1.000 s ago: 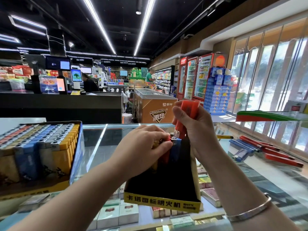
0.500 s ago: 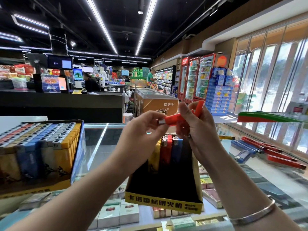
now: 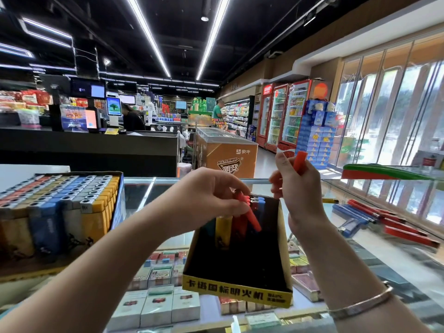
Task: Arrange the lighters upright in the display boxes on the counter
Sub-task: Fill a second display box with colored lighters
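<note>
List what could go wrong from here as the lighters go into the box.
1. The left hand holds a red lighter tilted; it could knock over the upright yellow lighter.
2. The black-and-yellow cardboard display box is mostly empty, so lighters may topple.
3. The right hand grips spare red lighters loosely; one might drop.

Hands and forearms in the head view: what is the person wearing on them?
Both forearms are bare, with no sleeves and no gloves in view. The left hand shows no jewellery. The right hand has a thin metal bangle around its wrist. No watch is visible.
</note>
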Demonstrator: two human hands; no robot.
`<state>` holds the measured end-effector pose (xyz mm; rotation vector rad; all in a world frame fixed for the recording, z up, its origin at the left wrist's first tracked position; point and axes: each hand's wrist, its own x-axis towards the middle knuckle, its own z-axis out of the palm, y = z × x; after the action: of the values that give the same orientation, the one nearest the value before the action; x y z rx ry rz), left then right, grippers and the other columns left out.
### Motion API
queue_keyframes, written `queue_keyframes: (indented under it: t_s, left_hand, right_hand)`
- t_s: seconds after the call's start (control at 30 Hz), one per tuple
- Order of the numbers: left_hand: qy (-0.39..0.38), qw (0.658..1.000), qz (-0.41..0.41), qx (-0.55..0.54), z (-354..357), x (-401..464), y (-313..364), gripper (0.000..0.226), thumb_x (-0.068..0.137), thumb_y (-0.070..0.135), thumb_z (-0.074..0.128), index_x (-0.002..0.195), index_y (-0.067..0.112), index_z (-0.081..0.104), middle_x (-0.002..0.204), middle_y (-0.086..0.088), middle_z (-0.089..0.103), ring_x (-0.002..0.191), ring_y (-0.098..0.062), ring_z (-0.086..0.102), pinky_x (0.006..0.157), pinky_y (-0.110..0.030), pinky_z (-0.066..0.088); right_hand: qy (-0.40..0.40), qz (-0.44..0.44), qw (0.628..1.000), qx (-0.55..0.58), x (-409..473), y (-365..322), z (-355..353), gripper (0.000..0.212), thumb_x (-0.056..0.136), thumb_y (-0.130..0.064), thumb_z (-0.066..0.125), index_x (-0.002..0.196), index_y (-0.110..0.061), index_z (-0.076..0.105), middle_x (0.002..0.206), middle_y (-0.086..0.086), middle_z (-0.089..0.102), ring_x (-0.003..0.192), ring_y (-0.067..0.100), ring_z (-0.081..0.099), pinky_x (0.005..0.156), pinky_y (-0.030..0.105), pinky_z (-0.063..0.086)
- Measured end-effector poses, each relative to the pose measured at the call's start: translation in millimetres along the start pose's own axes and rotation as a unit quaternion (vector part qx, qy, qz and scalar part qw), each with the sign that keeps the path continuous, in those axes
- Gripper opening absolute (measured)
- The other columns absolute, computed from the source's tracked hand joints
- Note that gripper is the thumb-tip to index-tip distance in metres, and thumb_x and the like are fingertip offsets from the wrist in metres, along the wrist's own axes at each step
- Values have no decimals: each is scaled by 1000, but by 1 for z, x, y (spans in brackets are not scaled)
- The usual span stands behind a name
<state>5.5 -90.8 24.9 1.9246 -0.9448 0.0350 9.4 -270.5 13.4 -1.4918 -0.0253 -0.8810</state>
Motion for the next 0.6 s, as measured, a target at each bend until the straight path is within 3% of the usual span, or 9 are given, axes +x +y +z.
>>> queue_keyframes:
  t_s: [0.1,0.17,0.3,0.4,0.6]
  left_hand:
    - [52,989,39,130,-3,1,-5,13,70,41,71,80,32,70,64,9,63,58,-5,52,58,-21,46]
    - [87,978,64,176,-2,1,-8,19,66,50,67,76,33,69,72,10,61,64,-5,52,63,-26,48]
    - [114,953,120,253,12,0,-6,17,72,36,74,88,29,71,79,20,58,74,-2,56,72,-28,49]
    - [133,930,144,310,21,0,-7,18,71,36,75,87,29,68,76,23,53,75,-5,53,65,-24,44]
    - [164,874,212,406,23,0,-8,18,66,32,81,74,21,68,77,9,69,75,-14,62,60,-20,39]
  right_hand:
    - [0,-1,1000,-3,1,2,0,26,92,-28,55,70,-16,51,56,1,55,47,12,49,49,25,40]
    - [0,-3,1000,-12,2,4,1,25,92,-29,55,71,-17,52,58,1,55,49,12,49,50,26,40]
    - [1,-7,999,-34,3,9,3,23,91,-33,56,73,-18,53,60,2,57,50,13,51,52,27,39]
    - [0,-9,999,-47,3,11,4,23,90,-35,57,75,-18,55,60,1,58,48,8,52,53,26,39]
    - [0,-17,999,-49,3,12,5,22,90,-34,57,75,-18,58,61,1,58,50,10,52,57,30,41]
